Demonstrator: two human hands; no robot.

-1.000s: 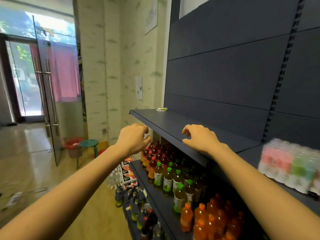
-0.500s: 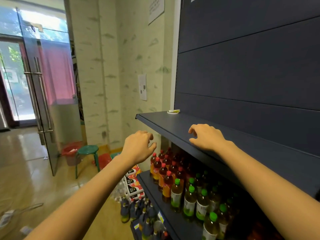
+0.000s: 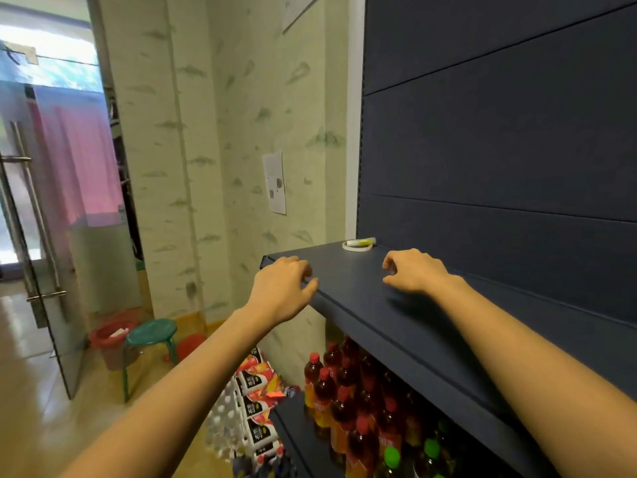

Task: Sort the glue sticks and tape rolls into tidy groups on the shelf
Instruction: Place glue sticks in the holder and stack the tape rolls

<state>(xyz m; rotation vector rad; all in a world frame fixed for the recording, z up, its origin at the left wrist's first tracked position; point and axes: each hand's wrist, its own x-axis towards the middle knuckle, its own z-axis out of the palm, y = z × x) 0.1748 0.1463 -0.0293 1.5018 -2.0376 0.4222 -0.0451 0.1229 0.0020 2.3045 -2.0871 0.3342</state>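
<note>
Since the earlier frames both hands have been carried further along the shelf [image 3: 396, 322] toward its far left end, and the view has closed in on that corner. The left hand [image 3: 281, 291], previously held off the front edge, is now found at that edge, its fingertips over the lip. The right hand [image 3: 415, 272] has been advanced over the shelf top and now lies near the stock.

State of the hands: the left is loosely curled and nothing is held in it. The right is arched, fingers bent down toward the shelf surface, and nothing is gripped (whether the tips actually touch the surface cannot be told).

Stock observed: one white tape roll [image 3: 357, 247] lies flat at the far corner of the shelf, close to the back panel [image 3: 499, 167]. One glue stick [image 3: 362, 241], yellow-green at one end, lies on its side just behind the roll, between it and the panel, apparently touching it. No other glue sticks or tape rolls are seen on the visible stretch.

Progress is judged as follows. No separate groups are seen: the two items lie mixed together, and neither is in hand. The sorting of this pair is therefore taken as still to be done. The lower shelves carry bottled drinks [image 3: 344, 391], which form no part of the task.
</note>
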